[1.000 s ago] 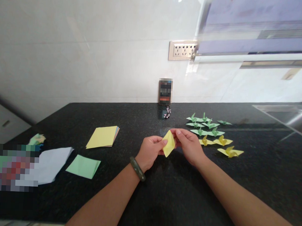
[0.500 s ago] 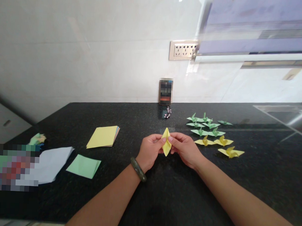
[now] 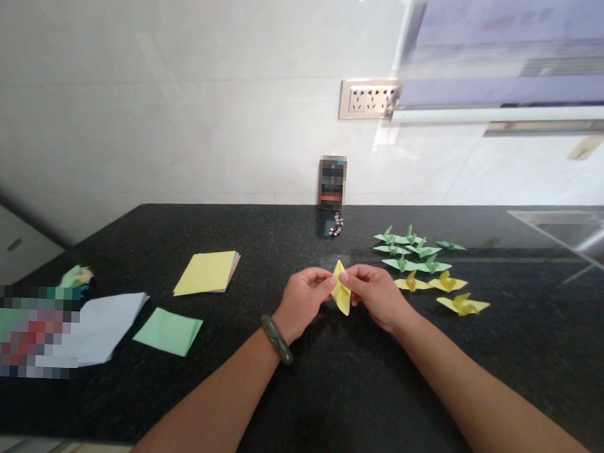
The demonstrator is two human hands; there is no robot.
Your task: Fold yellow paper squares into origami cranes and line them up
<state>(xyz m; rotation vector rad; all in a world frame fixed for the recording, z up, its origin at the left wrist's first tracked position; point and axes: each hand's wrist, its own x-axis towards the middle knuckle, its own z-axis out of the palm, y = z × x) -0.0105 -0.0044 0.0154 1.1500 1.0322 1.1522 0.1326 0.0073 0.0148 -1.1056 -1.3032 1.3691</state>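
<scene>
A partly folded yellow paper (image 3: 341,292) is held just above the black countertop (image 3: 325,388). My left hand (image 3: 302,303), with a dark green bangle on its wrist, pinches its left side. My right hand (image 3: 376,295) pinches its right side, thumb and fingers closed on the paper. To the right of my hands lie several green paper cranes (image 3: 415,250) and three yellow paper cranes (image 3: 444,286).
A stack of coloured square sheets (image 3: 206,274) with yellow on top lies to the left. A green sheet (image 3: 168,331) and a white sheet (image 3: 108,325) lie nearer the left edge. A small dark box (image 3: 332,182) stands against the wall. A steel sink (image 3: 576,235) is at far right.
The yellow paper went from a wider kite shape to a narrower folded form and now tilts to the right. Both hands stayed at the same spot.
</scene>
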